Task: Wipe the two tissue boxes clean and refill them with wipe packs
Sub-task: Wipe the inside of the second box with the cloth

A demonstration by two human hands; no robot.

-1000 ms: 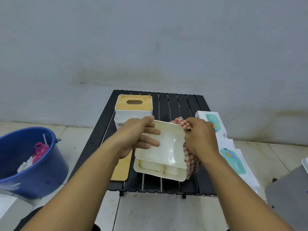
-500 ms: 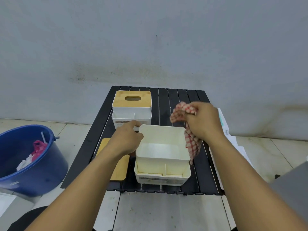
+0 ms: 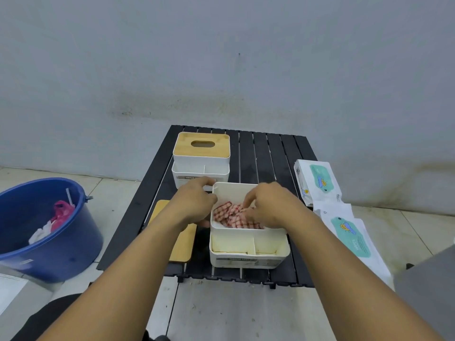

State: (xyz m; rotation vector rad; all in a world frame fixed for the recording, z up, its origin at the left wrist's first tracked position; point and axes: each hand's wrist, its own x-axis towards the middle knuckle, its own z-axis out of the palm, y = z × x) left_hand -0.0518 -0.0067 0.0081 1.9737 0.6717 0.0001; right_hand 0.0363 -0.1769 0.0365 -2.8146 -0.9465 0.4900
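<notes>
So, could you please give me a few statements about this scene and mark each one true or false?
1. The right hand holds a red checked cloth inside the open tissue box. True.
2. The far tissue box has no lid on. False: its slotted bamboo lid is on; a loose bamboo lid lies left of the open tissue box.
3. The left hand grips the open tissue box's left wall. True.
4. The wipe packs are inside the boxes. False: they lie outside, to the right.
5. The blue bucket stands on the table. False: it stands on the floor, to the left.
</notes>
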